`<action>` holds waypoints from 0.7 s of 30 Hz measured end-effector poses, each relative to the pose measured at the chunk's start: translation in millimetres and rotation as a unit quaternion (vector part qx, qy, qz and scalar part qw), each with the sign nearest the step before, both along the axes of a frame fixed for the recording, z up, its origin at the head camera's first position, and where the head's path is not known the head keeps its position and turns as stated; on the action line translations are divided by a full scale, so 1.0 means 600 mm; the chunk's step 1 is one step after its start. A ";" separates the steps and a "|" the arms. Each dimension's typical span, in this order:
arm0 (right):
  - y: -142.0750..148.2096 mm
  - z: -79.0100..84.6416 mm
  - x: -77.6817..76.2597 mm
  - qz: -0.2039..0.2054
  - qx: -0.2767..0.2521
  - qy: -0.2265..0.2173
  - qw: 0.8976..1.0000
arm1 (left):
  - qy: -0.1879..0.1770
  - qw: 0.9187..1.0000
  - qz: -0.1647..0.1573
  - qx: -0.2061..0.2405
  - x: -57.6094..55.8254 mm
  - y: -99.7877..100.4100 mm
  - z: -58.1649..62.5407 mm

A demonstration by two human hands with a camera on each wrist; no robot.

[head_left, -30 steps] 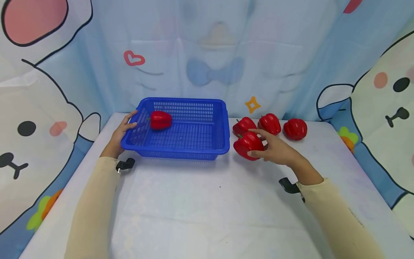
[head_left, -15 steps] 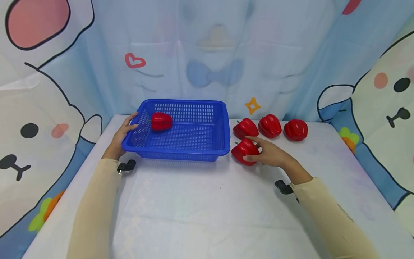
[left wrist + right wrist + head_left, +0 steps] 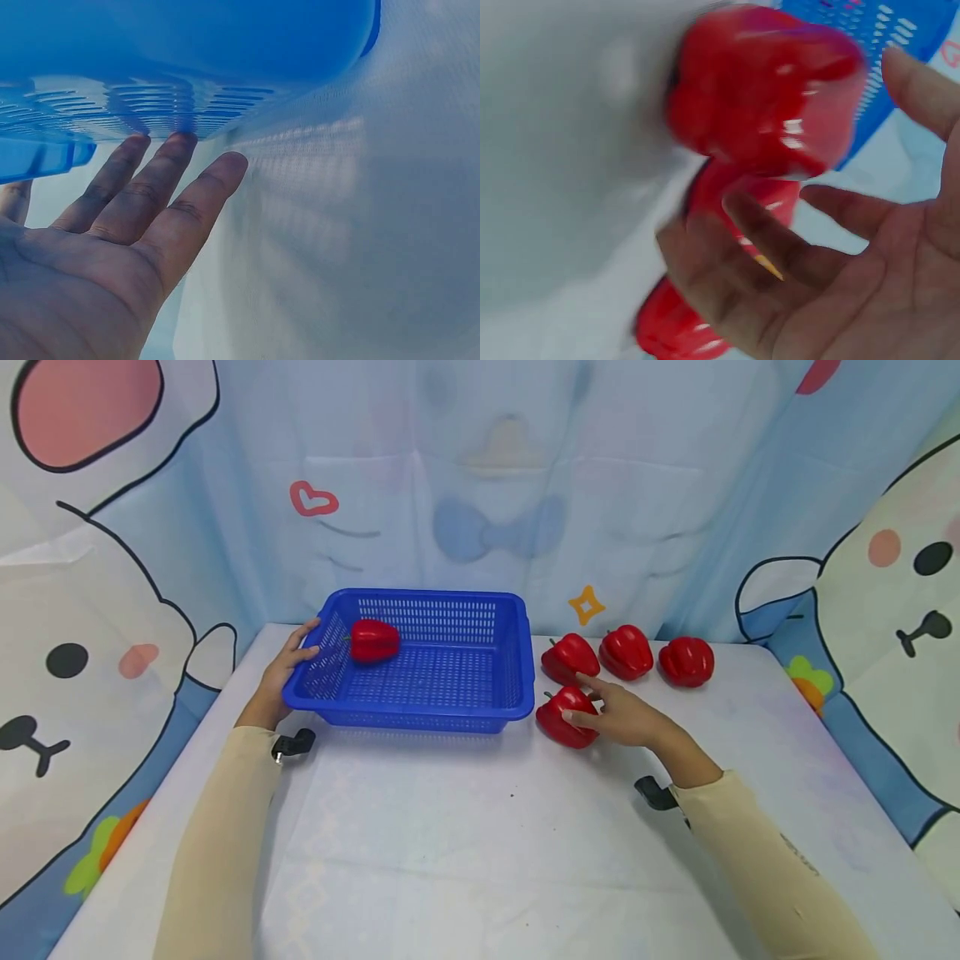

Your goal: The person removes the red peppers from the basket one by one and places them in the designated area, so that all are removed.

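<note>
My left hand (image 3: pixel 276 681) holds the left rim of a blue plastic basket (image 3: pixel 431 720). Its straight fingers (image 3: pixel 142 191) touch the slotted wall below the rim in the left wrist view. Inside the basket, toward its left end, lies one red bell pepper (image 3: pixel 374 641). To the right of the basket, another bell pepper (image 3: pixel 564 720) sits on the table, its green stem up and to the left. My right hand (image 3: pixel 626 714) hovers beside that pepper, fingers spread; the right wrist view shows a gap between the hand (image 3: pixel 832 262) and the pepper (image 3: pixel 769 94).
Behind it stand three more red bell peppers: a left one (image 3: pixel 572 658), a middle one (image 3: pixel 626 652) and a right one (image 3: pixel 686 661). They line the back of the white-covered table (image 3: pixel 420 843). A blue cartoon-print cloth (image 3: pixel 480 468) hangs behind.
My right hand has brought the front pepper down and slightly left onto the table and let go of it. My left hand stays at the basket's rim.
</note>
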State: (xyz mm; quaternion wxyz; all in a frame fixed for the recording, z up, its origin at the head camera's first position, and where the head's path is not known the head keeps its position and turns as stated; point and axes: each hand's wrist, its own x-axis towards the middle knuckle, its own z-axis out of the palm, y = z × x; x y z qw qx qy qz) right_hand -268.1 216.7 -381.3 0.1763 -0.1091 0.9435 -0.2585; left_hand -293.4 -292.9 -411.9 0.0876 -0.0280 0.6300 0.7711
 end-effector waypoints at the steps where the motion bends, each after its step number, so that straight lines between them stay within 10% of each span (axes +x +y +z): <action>1: -0.003 0.004 0.002 0.001 0.003 0.014 1.000 | 0.000 1.000 0.001 -0.003 0.000 -0.001 0.000; 13: -0.098 0.126 0.034 0.080 -0.011 0.077 0.994 | 0.002 1.000 0.003 -0.005 0.002 -0.009 0.002; 21: -0.199 0.184 -0.002 0.144 -0.039 0.030 0.988 | 0.008 1.000 -0.001 0.023 -0.001 0.002 -0.002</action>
